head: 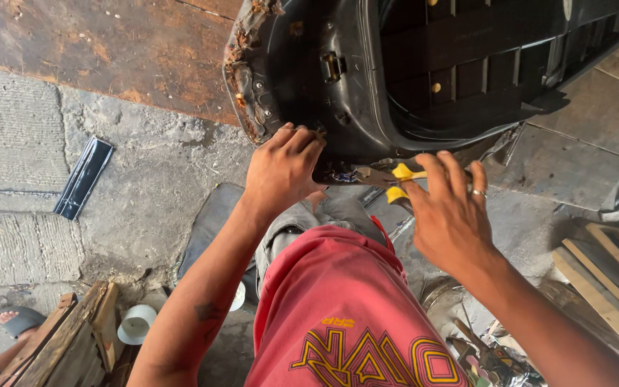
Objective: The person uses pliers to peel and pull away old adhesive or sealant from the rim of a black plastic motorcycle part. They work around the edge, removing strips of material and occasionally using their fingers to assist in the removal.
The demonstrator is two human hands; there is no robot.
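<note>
A black plastic seat base (367, 86) lies upside down in front of me, its ribbed underside facing up and torn foam along its left rim. My left hand (281, 168) grips the near edge of that base. My right hand (449, 211), with a ring on one finger, holds yellow-handled pliers (395, 183) whose jaws point left at the same edge, close to my left fingers. What the jaws hold is hidden.
A worn wooden board (109, 50) lies under the base on rough concrete. A black strip (84, 178) lies at the left, a white tape roll (136, 324) and wooden pieces (73, 337) at the lower left, wooden slats (614, 272) at the right. A sandalled foot (16, 319) shows far left.
</note>
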